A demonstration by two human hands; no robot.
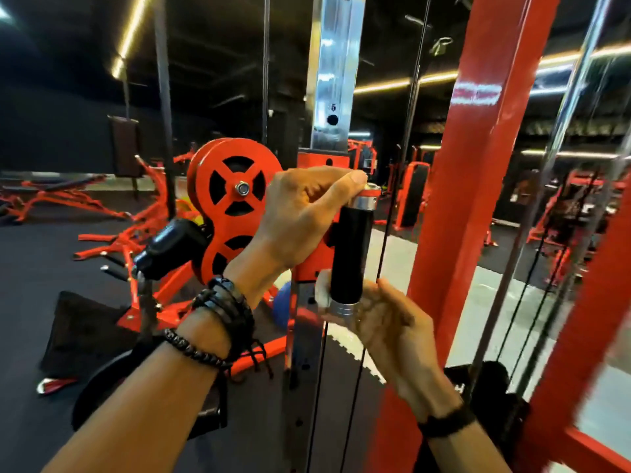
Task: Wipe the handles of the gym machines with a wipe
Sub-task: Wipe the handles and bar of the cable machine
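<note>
Wiping the upright handle (350, 249) on the cable machine

Your left hand (304, 213) grips the handle's top; your right hand (379, 319) holds the wipe (322, 288) at its base. Wrap the wipe fully around, then twist as you slide upward.

Most of the wipe (322, 291) is hidden behind the black handle (350, 249) and the right hand (386, 322); only a pale, blurred edge shows at centre. The left hand (300, 216) covers the handle's top cap. The right hand's fingers are blurred. The red post (478, 165) is cut off at the top edge.
</note>
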